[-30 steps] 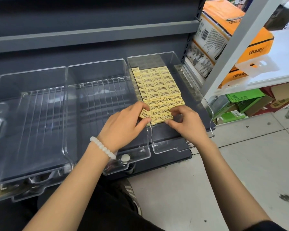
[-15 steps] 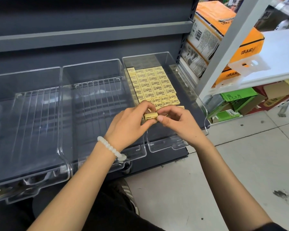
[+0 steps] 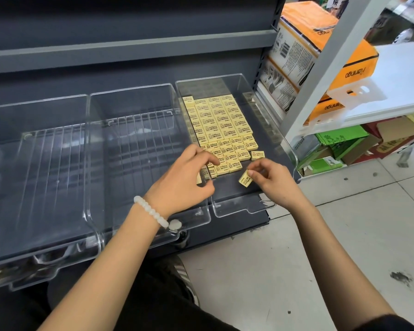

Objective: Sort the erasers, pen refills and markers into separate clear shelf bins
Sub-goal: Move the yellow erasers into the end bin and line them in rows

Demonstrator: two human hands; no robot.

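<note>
Both hands have parted: right hand point(image 3: 271, 180) pinches one eraser point(image 3: 246, 178), left hand point(image 3: 184, 182) now released.

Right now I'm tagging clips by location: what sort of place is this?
Probably a stationery shop aisle or its stockroom: clear shelf bins on dark metal shelving, rows of identical packaged erasers, and stacked cartons alongside.

Single head-worn view, close, angled forward and down onto clear bins point(image 3: 134, 163).
</note>
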